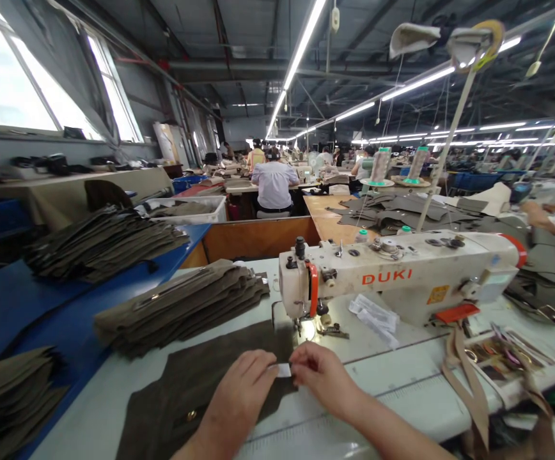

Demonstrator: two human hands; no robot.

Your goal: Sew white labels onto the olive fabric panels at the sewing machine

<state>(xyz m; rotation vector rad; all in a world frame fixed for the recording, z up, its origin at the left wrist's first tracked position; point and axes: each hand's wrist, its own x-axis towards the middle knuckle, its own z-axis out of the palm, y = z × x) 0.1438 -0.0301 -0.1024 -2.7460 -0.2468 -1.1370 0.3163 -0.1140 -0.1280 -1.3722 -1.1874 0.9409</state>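
From where I stand, the white label point(284, 370) is between the hands, over the dark cloth point(201, 364); it looks light and limp, best taken by its ends; the right hand point(323, 377) pinches one; the left hand point(242, 399) covers the other, its grip hidden.

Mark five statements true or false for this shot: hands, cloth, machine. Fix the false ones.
1. The left hand lies on the dark cloth. True.
2. The white tag is on the machine. False: it is at the cloth's edge, between the left hand and the fingers of the right hand.
3. The lamp by the needle is off. False: it is lit.
4. The tall thread cones have green tops. True.
5. The machine's lettering is blue. False: it is orange-red.
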